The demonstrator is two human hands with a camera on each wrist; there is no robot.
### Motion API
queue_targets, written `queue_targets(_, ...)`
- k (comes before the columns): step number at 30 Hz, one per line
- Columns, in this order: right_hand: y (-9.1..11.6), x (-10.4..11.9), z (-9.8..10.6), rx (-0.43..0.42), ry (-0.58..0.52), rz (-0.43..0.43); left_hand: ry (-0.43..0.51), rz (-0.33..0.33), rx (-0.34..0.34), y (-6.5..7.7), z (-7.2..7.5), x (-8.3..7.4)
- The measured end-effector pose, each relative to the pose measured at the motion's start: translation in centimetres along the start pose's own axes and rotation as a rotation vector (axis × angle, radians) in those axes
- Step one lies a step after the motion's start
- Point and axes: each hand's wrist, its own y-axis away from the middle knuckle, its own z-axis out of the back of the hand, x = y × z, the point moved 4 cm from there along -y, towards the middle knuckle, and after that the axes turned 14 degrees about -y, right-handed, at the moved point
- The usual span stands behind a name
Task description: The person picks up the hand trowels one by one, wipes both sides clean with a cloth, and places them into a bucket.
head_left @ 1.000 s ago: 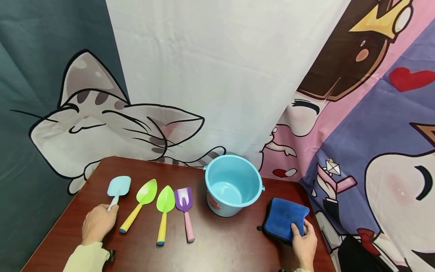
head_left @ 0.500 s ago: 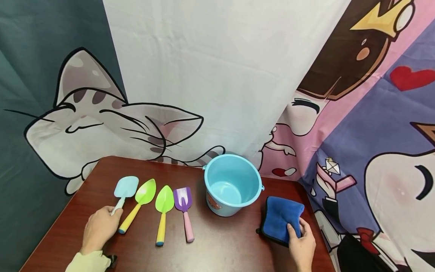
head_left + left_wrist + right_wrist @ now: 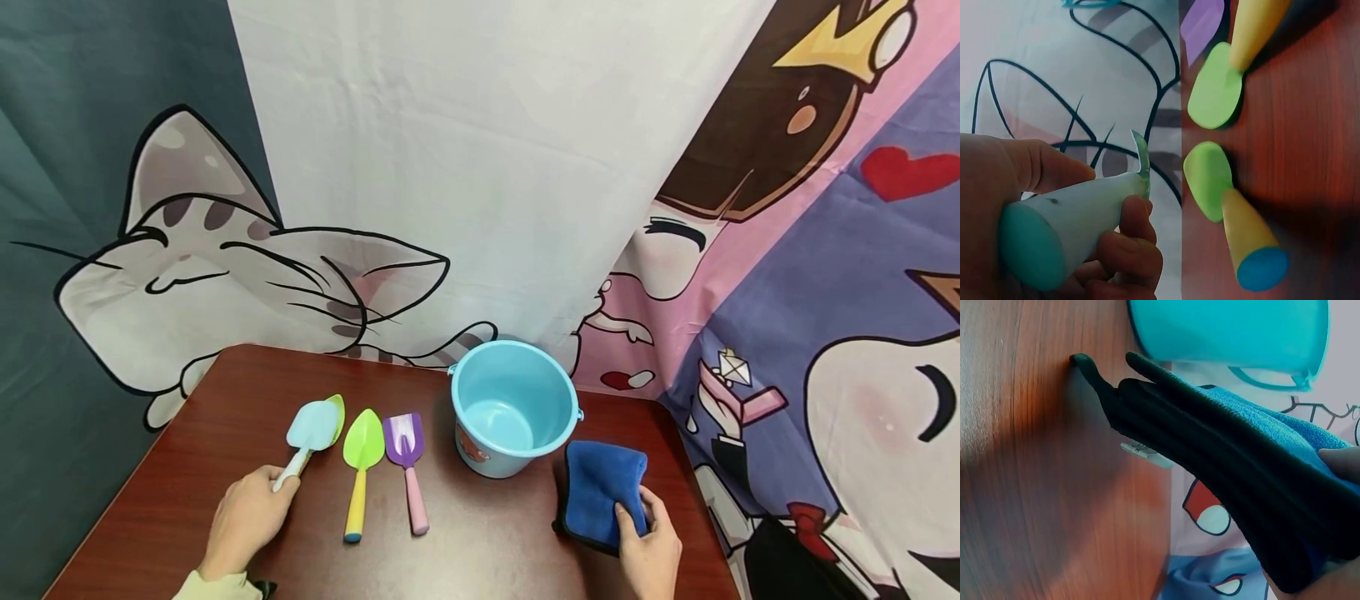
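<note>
My left hand (image 3: 247, 521) grips the white handle of a pale blue toy shovel (image 3: 313, 425). In the left wrist view, thumb and fingers curl round that handle (image 3: 1079, 219), whose end is turquoise. Seen from the head, the shovel overlaps and mostly hides a green trowel (image 3: 340, 408); in the left wrist view this trowel (image 3: 1210, 178) shows its yellow handle with a blue end. On the right, my right hand (image 3: 651, 542) pinches a folded blue towel (image 3: 600, 483) with black edging by its near right corner. The towel's dark folded edges (image 3: 1210, 469) and a small loop face the right wrist camera.
A light blue bucket (image 3: 517, 462) stands at the back, left of the towel. Between it and my left hand lie a second green trowel (image 3: 364, 442) and a purple shovel with a pink handle (image 3: 405, 442). A printed cloth (image 3: 465, 167) hangs behind the brown table (image 3: 495, 550).
My left hand has carried the pale blue shovel rightward, over the first green trowel. My right hand has moved the towel left, nearer the bucket. The bucket and other tools stay put.
</note>
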Motion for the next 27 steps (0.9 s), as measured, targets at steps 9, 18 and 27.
queue_targets(9, 1.2, 2.0, 0.0, 0.007, 0.071, 0.024, -0.009, -0.021, 0.015, 1.0, -0.4, -0.8)
queue_targets(18, 1.8, 3.6, -0.2, 0.059, 0.051, 0.122, -0.029, -0.051, 0.009, 1.5, -0.6, -1.6)
queue_targets(27, 2.5, 4.7, -0.7, 0.157, 0.05, 0.229, -0.024, -0.075, 0.01, 2.3, -1.0, -3.0)
